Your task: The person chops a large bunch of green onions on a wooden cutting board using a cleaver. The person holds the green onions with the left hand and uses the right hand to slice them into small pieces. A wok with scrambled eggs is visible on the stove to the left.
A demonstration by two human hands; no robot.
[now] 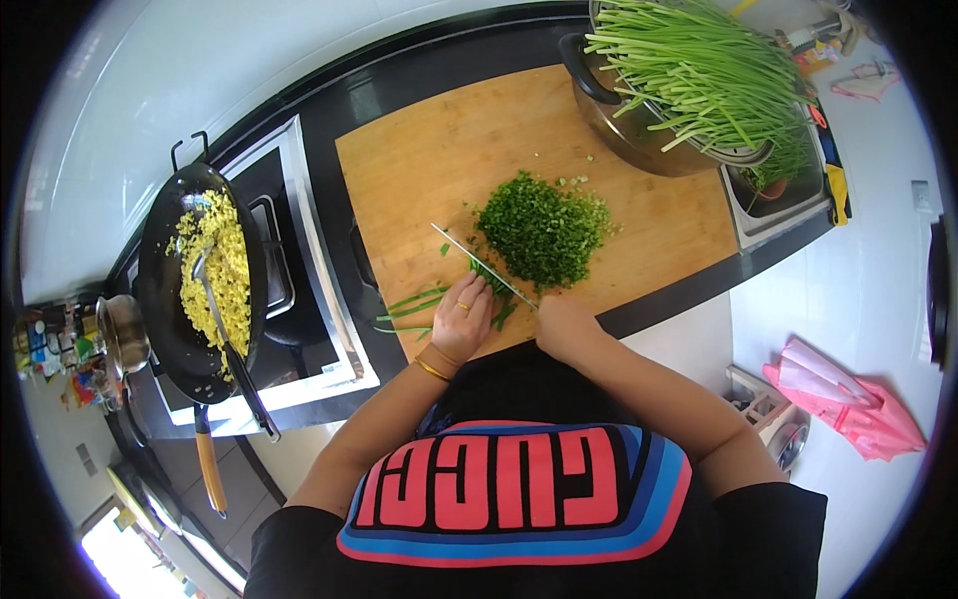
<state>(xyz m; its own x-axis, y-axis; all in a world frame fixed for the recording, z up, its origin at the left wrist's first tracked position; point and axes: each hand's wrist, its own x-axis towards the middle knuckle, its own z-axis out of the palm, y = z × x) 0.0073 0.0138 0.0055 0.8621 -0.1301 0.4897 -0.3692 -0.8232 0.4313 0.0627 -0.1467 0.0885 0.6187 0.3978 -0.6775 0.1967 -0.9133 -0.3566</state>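
My right hand is wrapped round the handle of a kitchen knife, whose thin blade points up and to the left over the board. Beside the blade, my left hand, with a ring and bracelets, presses curled fingers down on a bunch of green chives. Their long stalks stick out to the left of that hand. Just beyond the knife lies a heap of finely chopped chives, with small bits scattered round it. All of this rests on a large wooden cutting board. The knife handle is mostly hidden in my grip.
At the left, a black wok holds yellow scrambled egg and a metal spatula on the stove. A steel pot at the far right bears a pile of long chives, next to a sink.
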